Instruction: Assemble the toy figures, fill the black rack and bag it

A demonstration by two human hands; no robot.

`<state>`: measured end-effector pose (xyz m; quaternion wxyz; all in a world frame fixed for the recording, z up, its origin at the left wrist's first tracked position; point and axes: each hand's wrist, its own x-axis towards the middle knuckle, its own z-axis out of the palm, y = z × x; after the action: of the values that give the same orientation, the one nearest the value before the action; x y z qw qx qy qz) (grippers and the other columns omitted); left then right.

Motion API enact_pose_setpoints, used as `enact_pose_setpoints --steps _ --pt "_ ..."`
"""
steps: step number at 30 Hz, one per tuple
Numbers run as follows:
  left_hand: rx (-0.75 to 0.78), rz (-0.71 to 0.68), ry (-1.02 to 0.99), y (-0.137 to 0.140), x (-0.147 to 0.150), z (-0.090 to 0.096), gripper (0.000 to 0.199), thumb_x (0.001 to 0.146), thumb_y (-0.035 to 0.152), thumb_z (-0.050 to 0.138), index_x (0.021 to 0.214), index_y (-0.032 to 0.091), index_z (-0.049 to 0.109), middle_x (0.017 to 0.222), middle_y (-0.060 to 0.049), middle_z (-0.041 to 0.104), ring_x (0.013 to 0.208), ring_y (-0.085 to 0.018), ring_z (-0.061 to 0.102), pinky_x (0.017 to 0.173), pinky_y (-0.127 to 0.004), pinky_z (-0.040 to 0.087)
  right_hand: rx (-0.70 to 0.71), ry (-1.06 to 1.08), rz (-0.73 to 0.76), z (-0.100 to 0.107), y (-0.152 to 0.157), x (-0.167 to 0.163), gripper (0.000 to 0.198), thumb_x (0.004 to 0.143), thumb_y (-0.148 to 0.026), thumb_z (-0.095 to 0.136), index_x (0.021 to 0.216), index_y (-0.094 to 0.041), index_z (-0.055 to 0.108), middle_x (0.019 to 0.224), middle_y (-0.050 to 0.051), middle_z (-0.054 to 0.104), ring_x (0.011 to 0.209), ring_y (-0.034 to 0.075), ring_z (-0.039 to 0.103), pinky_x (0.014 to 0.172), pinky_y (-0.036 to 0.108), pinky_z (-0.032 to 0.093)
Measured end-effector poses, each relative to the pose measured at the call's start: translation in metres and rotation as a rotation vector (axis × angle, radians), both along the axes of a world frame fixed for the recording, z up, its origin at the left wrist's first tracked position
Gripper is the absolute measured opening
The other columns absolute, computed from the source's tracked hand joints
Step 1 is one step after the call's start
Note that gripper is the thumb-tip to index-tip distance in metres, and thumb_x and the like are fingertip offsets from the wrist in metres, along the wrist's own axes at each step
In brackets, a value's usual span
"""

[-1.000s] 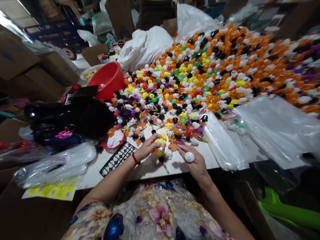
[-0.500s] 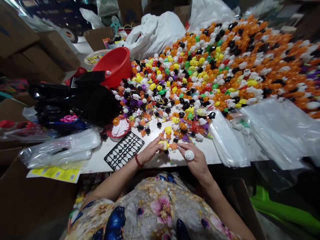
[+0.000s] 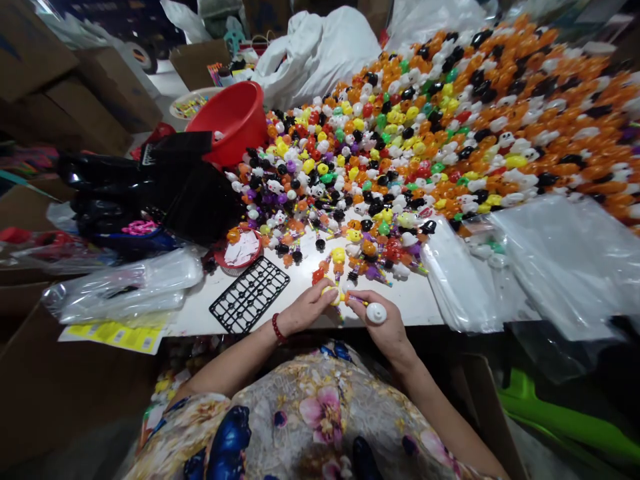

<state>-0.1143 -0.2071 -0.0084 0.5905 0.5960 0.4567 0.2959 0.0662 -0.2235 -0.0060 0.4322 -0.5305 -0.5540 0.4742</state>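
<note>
Over the table's front edge, my left hand [image 3: 300,313] is closed around a small yellow and white plastic toy [image 3: 330,293]. My right hand [image 3: 387,333] pinches a thin purple stick toy [image 3: 359,301] with an orange piece at its inner end. A white round knob [image 3: 376,313] sticks out above the right palm. The two toy parts meet or nearly meet between my fingertips; whether they are joined I cannot tell. Just beyond my hands lie a yellow-headed toy [image 3: 339,256] and a red toy piece [image 3: 319,274].
A large heap of coloured plastic toys [image 3: 400,153] covers the back and right. Clear plastic bags [image 3: 463,280] lie at right. On the left are a black grid tray [image 3: 250,293], a small red basket [image 3: 220,257] with paper slips, a black bag [image 3: 195,200] and a red tub [image 3: 230,127].
My hands have come slightly closer together, and the orange piece between them shows less. The whole view has shifted a little.
</note>
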Motion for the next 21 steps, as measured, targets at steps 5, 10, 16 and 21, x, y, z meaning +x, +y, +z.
enact_pose_setpoints --steps 5,10,16,21 --pt "-0.094 0.040 -0.098 -0.006 0.004 -0.009 0.053 0.084 0.073 0.043 0.086 0.020 0.047 0.077 0.003 0.045 0.070 -0.013 0.043 0.064 -0.026 0.038 -0.057 0.031 0.008 -0.008 -0.005 -0.006 0.033 0.078 -0.048 0.068 0.087 -0.017 0.075 0.082 0.006 0.075 0.075 0.020 0.067 0.069 0.030 0.054" --pt "-0.071 -0.005 -0.079 -0.004 0.000 -0.017 0.051 0.086 0.070 0.044 0.091 0.019 0.050 0.080 0.001 0.051 0.071 -0.014 0.047 0.066 -0.028 0.041 -0.103 0.003 0.095 -0.014 0.003 -0.003 0.036 0.078 -0.050 0.066 0.090 -0.017 0.075 0.081 0.006 0.074 0.074 0.019 0.067 0.069 0.031 0.055" --pt "0.172 0.364 0.419 0.015 -0.023 -0.022 0.024 0.096 0.039 0.040 0.102 0.019 0.051 0.087 -0.004 0.058 0.078 -0.019 0.057 0.077 -0.034 0.046 0.240 -0.278 -0.180 -0.021 0.045 0.032 0.040 0.090 -0.048 0.052 0.110 -0.018 0.071 0.108 0.011 0.072 0.103 0.024 0.066 0.094 0.041 0.053" --pt "0.398 0.484 0.992 0.047 -0.048 -0.028 0.018 0.085 0.016 0.055 0.104 0.015 0.055 0.106 -0.014 0.058 0.100 -0.027 0.058 0.089 -0.040 0.046 0.421 -0.745 -0.289 -0.026 0.070 0.055 0.048 0.089 -0.039 0.056 0.132 -0.018 0.061 0.153 0.018 0.040 0.131 0.037 0.050 0.096 0.048 0.052"
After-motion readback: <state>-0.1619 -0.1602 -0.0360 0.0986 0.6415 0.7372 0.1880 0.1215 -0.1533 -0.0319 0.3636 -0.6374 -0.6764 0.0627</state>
